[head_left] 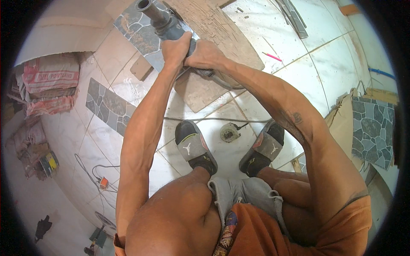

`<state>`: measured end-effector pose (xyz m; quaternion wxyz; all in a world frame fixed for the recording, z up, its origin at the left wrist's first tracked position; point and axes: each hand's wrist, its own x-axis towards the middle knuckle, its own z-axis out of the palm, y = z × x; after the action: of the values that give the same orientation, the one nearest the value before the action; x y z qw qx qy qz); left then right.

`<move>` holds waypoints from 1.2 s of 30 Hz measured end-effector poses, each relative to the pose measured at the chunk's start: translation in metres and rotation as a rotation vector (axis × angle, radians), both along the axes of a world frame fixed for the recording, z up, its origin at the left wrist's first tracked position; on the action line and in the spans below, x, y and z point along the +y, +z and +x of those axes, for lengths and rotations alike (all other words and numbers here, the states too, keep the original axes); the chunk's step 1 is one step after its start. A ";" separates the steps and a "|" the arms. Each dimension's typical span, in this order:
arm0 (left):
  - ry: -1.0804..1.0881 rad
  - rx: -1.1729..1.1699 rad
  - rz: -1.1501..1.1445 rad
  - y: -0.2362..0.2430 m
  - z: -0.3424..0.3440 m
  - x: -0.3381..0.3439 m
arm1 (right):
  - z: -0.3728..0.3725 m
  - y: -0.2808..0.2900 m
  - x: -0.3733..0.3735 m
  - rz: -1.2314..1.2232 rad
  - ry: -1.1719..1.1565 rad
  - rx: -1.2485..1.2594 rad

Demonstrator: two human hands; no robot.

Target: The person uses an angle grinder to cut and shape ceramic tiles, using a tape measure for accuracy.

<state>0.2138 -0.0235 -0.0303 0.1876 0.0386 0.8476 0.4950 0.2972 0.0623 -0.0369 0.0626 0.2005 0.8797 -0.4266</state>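
Observation:
Both my hands are closed on a dark grey power tool (171,29) at the upper middle; its exact kind is not plain. A tube with a hollow round end rises from it on the far side. My left hand (176,49) wraps its body, and my right hand (206,55) grips it just to the right, the two almost touching. Under the tool lies a stone-patterned tile (134,26), partly over a worn brown board (226,36). The tool's working end is hidden by its body and my hands.
A cable (222,119) crosses the floor before my feet, near a tape measure (230,132). A cut tile strip (106,103) lies left; a pink pencil (272,56) right. Patterned tiles (371,128) stand far right. Cement bags (51,79) are stacked at left.

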 end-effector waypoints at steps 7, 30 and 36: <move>-0.006 -0.022 0.040 -0.003 0.005 0.000 | 0.005 0.006 0.000 0.009 -0.011 -0.050; -0.017 -0.052 0.033 -0.015 0.007 -0.004 | 0.016 0.000 -0.003 0.008 -0.006 -0.016; -0.012 -0.056 0.038 -0.018 0.014 -0.002 | 0.021 -0.003 -0.001 -0.034 0.001 -0.016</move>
<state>0.2277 -0.0259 -0.0485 0.2132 0.0334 0.8322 0.5108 0.3181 0.0615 -0.0401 0.0732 0.2026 0.8718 -0.4400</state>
